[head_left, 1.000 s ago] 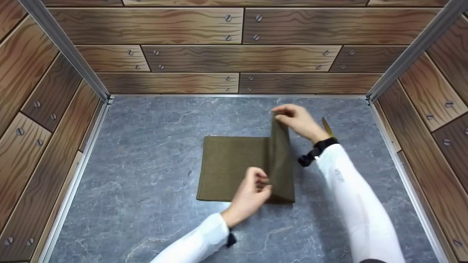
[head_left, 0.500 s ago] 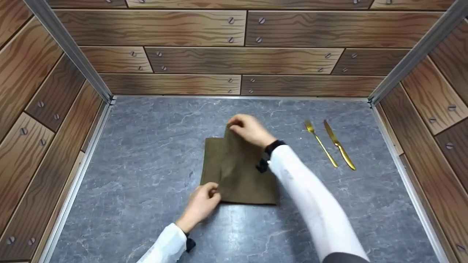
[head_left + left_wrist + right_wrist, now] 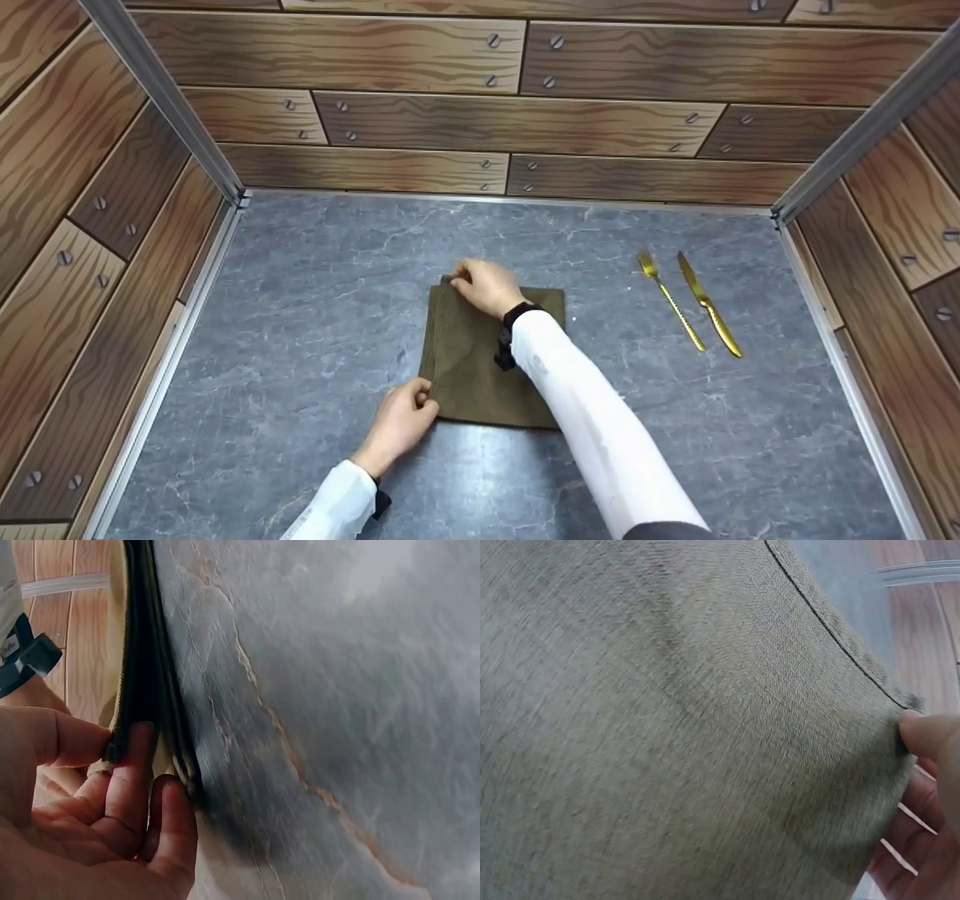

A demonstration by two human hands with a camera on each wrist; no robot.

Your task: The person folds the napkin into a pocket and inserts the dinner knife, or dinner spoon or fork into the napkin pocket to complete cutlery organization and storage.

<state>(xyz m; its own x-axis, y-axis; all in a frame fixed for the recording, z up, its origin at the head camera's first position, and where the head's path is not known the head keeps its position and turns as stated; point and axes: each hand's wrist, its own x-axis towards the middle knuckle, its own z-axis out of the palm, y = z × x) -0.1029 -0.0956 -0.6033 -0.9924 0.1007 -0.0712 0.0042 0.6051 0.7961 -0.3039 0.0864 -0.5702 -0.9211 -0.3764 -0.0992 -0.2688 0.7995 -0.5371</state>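
Grey, marble-veined tabletop [image 3: 322,300] under both grips, with brown wood-plank-print walls [image 3: 420,120] behind and to either side. Olive-brown woven cloth [image 3: 480,382] lies folded in layers between and to the right of the two grips.

Right hand [image 3: 487,289]: thumb and fingers closed in a pinch on the cloth's far-left corner; stitched hem runs into that pinch in the right wrist view. Left hand [image 3: 399,420]: pinching the near-left corner, fingertips tight on the upper layer's edge; left wrist view shows a dark gap between it and the layers beneath. Narrow strip of lower layer shows left of the upper edge, between the grips.

White right sleeve [image 3: 600,412] passes over the cloth's right side. Gold-coloured metal fork [image 3: 681,315] lies well right of the right grip, tines away from the person; gold-coloured metal knife [image 3: 703,301] just beyond it, not touching.
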